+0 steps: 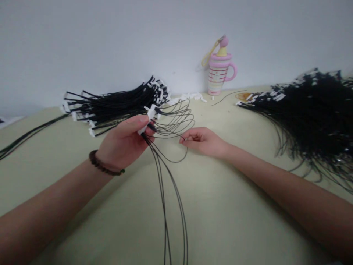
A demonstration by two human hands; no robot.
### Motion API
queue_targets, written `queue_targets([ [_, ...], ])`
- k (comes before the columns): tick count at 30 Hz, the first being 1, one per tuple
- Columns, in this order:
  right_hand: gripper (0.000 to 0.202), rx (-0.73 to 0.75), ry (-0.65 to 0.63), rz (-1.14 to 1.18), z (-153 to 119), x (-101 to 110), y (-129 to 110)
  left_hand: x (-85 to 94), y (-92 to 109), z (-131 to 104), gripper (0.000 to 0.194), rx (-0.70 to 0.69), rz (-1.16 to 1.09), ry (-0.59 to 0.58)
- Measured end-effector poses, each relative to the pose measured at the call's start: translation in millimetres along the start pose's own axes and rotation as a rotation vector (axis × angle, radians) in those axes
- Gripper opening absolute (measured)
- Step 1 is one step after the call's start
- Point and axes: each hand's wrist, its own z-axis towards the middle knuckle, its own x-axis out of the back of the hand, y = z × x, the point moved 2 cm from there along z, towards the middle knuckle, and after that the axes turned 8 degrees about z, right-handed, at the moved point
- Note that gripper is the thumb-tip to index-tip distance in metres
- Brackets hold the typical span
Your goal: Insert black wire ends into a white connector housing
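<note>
My left hand (pixel 125 134), with a beaded bracelet (pixel 103 165) at the wrist, grips a white plastic connector (pixel 149 117) between thumb and fingers. Thin black wires (pixel 173 123) loop out from the connector to the right, and several longer ones hang down toward the table's near side. To the right, my right hand (pixel 201 140) is closed in a pinch on one of these black wires, close to its fingertips. That wire curves back below to the connector. The fingers of my left hand behind the connector are partly hidden.
Behind my left hand lies a bundle of black cables (pixel 118 101) with white connectors. Loose white connector pieces (pixel 193 96) lie near the wall. A pink striped cup (pixel 217 75) stands at the back, and a large heap of black wires (pixel 317 114) lies right on the table (pixel 220 213).
</note>
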Motion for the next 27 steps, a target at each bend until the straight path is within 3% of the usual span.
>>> queue_targets([
  [3,0.012,-0.034,0.117,0.147,2,12,-1,-1.1,3,-6,0.007,-0.024,0.201,-0.171],
  [8,0.029,0.009,0.238,0.333,3,32,2,-9.2,-7,-9,0.013,-0.077,0.806,-0.46],
  [10,0.038,0.071,0.364,0.238,3,40,3,-10.9,-13,-7,0.016,-0.112,0.945,-0.436],
  [14,0.039,0.288,0.61,-0.192,-5,35,-6,-8.0,-24,-1,0.017,-0.09,0.911,-0.185],
  [16,0.025,0.335,0.553,-0.287,-10,17,-14,-6.5,-28,0,0.016,-0.051,0.842,-0.079],
  [18,0.012,0.276,0.352,-0.305,-14,-8,-20,-6.6,-30,1,0.016,-0.023,0.776,-0.012],
  [21,0.017,0.149,0.087,-0.404,-18,-40,-23,-8.2,-32,0,0.016,0.01,0.672,0.024],
  [23,0.017,0.12,0.036,-0.497,-18,-50,-23,-9.1,-34,0,0.016,0.037,0.604,0.028],
  [27,0.015,0.127,0.078,-0.6,-15,-51,-18,-8.6,-37,1,0.015,0.046,0.531,0.087],
])
